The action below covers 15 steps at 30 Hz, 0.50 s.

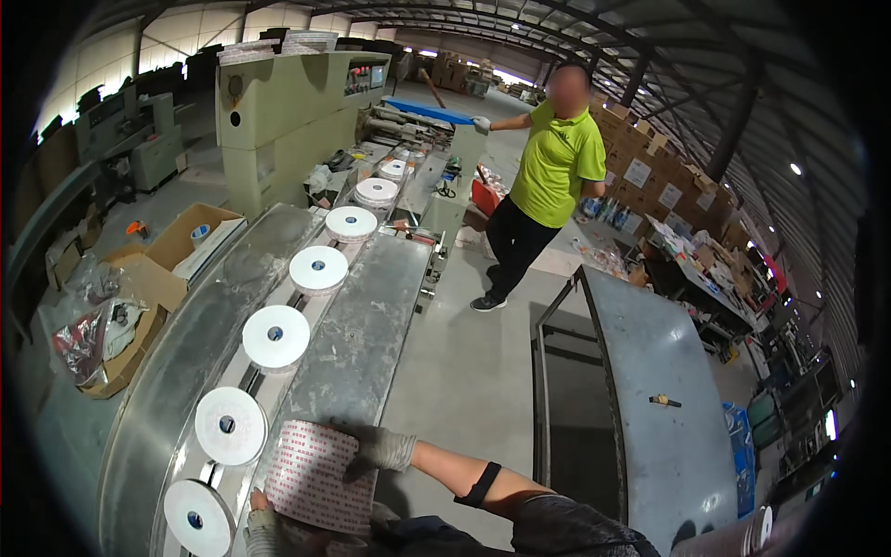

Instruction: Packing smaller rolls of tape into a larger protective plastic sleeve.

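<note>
- Roll point(311, 473): over the conveyor point(357, 348)'s near right edge, gripped between both hands.
- Left hand point(263, 527): fingers closed on its left side; right hand point(382, 448): fingers on its right.
- Step, seemingly: handling the roll beside the conveyor; moving it calls for an even, two-handed hold.
- Hidden: some fingertips (behind the roll); its lower end is shadowed.

Seen on scuffed metal tabletop point(357, 330): single row of flat-lying white rolls point(260, 343) along central track point(250, 379), between long edges.
</note>
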{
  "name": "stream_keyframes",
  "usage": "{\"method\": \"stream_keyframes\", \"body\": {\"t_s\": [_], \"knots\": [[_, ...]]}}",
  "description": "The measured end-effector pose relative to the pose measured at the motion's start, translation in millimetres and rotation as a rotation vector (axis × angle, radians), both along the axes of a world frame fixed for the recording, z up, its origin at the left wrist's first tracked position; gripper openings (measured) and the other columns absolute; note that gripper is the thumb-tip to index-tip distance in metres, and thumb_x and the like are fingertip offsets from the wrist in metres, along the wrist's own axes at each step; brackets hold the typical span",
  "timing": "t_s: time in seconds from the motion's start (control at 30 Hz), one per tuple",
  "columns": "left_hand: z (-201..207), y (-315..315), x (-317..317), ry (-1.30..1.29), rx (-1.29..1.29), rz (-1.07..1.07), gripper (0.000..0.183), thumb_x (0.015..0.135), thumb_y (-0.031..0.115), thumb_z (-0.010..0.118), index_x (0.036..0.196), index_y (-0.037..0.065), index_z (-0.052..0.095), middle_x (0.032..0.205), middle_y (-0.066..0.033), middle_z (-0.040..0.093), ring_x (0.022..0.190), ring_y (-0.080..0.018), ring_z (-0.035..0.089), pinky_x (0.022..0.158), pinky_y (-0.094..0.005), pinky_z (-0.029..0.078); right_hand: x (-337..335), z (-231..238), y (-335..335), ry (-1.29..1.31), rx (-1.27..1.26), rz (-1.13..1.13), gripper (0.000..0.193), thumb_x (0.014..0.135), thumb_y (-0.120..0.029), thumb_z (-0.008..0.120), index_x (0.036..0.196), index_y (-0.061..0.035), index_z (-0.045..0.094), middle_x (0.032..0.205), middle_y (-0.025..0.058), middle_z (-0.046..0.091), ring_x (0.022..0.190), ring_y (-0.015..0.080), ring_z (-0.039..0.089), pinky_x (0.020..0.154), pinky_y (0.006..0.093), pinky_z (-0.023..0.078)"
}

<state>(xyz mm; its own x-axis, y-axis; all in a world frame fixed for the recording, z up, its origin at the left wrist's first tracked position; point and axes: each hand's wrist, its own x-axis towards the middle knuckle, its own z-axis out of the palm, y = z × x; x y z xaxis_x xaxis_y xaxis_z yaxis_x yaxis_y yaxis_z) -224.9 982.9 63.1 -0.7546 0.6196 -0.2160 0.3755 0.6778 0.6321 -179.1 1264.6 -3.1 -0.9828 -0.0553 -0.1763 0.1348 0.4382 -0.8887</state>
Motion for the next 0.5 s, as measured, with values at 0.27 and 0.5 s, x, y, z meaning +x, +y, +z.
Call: {"method": "stream_keyframes", "body": {"t_s": [0.27, 0.5], "knots": [[-30, 3, -9, 0.447, 0.103, -0.093, 0.092, 0.057, 0.021, 0.086, 0.131, -0.009, 0.040, 0.102, -0.0237, 0.063, 0.091, -0.0377, 0.063, 0.078, -0.0408, 0.052, 1, -21, 26, -0.076, -0.112, -0.184, 0.050, 0.078, -0.025, 0.073, 0.120, -0.0012, 0.061, 0.108, 0.0133, 0.068, 0.095, 0.0196, 0.063, 0.089, 0.0323, 0.050], [-19, -1, -34, -0.112, 0.079, 0.075, 0.109, 0.062, 0.025, 0.084, 0.148, 0.000, 0.022, 0.138, -0.0262, 0.043, 0.127, -0.0386, 0.045, 0.106, -0.0399, 0.037, -30, -73, 9, -0.138, -0.416, -0.708, 0.044, 0.074, -0.037, 0.074, 0.096, 0.0011, 0.069, 0.084, 0.0077, 0.069, 0.080, 0.0134, 0.061, 0.076, 0.0313, 0.047]]}}
